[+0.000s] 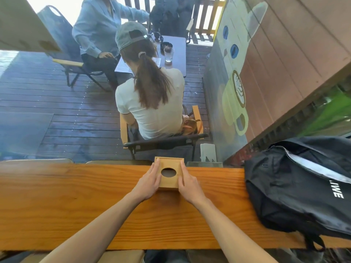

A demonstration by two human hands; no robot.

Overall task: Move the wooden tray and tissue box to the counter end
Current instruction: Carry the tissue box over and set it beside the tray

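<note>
Wood the colour of honey makes up the tissue box (169,172), a squarish block with flat sides, a dark oval opening in its lid and a thin raised lip round the top, and it sits at the far edge of the desk (76,202), well to the left of the black backpack (296,186). My left hand (150,182) is pressed flat against the box's left side and my right hand (187,182) against its right side, fingers straight and close together, so I hold the box clamped between both palms. I cannot tell whether it has left the desk or still rests on it. No tissue shows in the opening, so I judge the box light, and the smooth sanded sides offer little grip; to do this well I would squeeze evenly from both sides, keep my wrists level and hold the lid flat so it cannot shift. Sliding would also work, since the desk is one long, smooth, varnished plank with a wavy grain, but the box stands just beside the far edge, so I would first draw it a little toward me. The backpack is soft, creased fabric with a pale stripe, slumped across the desk to the right of the box, and it would block that way. I see no wooden tray anywhere near the box, so that part of the job looks not yet begun.
</note>
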